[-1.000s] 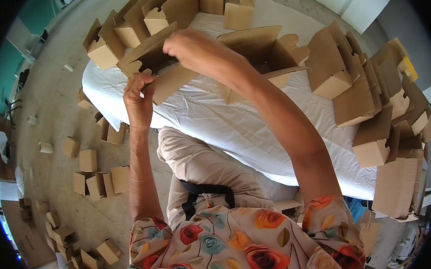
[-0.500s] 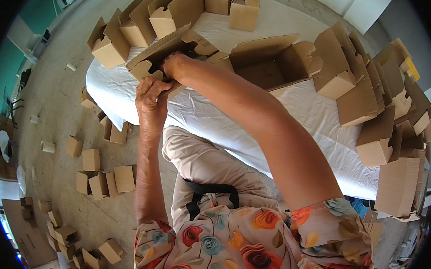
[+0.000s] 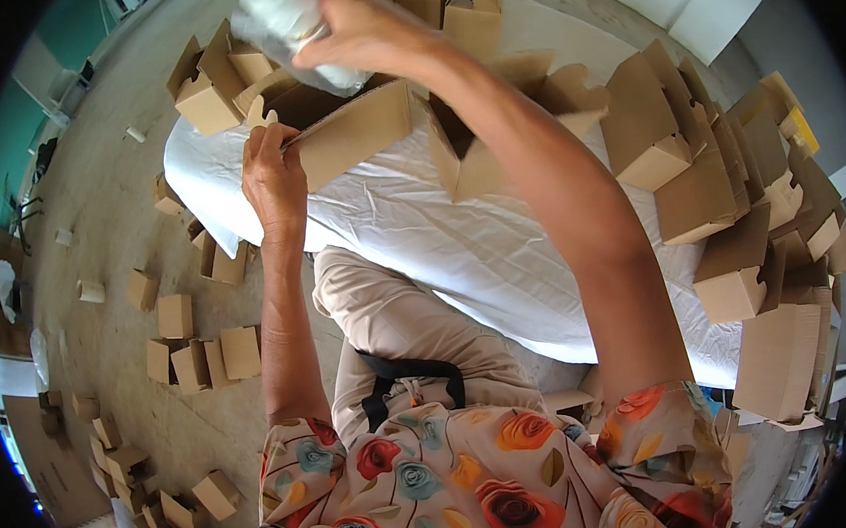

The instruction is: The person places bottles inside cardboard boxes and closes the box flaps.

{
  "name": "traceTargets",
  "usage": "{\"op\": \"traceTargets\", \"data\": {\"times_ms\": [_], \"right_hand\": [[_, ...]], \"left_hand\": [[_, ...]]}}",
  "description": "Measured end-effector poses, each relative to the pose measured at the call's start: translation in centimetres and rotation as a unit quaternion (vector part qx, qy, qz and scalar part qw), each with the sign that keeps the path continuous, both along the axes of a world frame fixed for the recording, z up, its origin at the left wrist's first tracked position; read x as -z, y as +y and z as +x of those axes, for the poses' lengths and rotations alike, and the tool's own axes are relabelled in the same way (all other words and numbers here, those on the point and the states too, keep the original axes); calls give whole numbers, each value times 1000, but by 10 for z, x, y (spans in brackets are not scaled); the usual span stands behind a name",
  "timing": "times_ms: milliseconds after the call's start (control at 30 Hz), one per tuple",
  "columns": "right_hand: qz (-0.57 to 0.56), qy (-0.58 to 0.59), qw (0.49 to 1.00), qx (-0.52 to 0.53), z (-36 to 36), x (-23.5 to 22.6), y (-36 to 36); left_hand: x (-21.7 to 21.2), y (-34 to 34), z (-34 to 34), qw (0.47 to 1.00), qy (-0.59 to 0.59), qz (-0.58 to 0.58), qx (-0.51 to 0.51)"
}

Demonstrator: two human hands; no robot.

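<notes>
Head view: the right hand point(image 3: 361, 32) grips a blurred, plastic-wrapped white bundle point(image 3: 282, 7) above the open cardboard box point(image 3: 355, 136); the left hand point(image 3: 274, 173) pinches its end flap point(image 3: 257, 113), seemingly steadying it on the white-draped desk point(image 3: 416, 226); other cartons point(image 3: 651, 128) crowd the edge, presumably kept within reach.

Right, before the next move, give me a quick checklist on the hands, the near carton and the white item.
1. Right hand has hold of the white item: ok, though both are motion-blurred.
2. Left hand steadies the near carton: ok, fingers at its left end.
3. Near carton open at the top: ok.
4. Inside of the near carton free of contents: cannot tell, dark and partly hidden.
5. White item clear of the carton walls: cannot tell, they overlap in this single view.
6. View of the neighbouring carton unobstructed: not ok, right forearm crosses it.
</notes>
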State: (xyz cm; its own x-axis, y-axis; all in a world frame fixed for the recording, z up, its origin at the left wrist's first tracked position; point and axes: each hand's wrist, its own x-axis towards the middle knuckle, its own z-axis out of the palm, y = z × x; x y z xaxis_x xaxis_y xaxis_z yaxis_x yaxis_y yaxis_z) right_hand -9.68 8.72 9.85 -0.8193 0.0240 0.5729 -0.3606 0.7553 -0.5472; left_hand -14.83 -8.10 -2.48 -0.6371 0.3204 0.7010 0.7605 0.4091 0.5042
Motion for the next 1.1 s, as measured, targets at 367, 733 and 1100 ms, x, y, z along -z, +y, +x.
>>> {"op": "traceTargets", "data": {"times_ms": [367,733,1100], "right_hand": [[-228,80,943,227,209,36,50],[-280,58,928,241,210,75,48],[11,-116,972,205,199,57,49]], "left_hand": [[-16,38,106,967,26,124,221],[4,78,133,978,67,-110,166],[17,75,108,959,65,-52,272]]}}
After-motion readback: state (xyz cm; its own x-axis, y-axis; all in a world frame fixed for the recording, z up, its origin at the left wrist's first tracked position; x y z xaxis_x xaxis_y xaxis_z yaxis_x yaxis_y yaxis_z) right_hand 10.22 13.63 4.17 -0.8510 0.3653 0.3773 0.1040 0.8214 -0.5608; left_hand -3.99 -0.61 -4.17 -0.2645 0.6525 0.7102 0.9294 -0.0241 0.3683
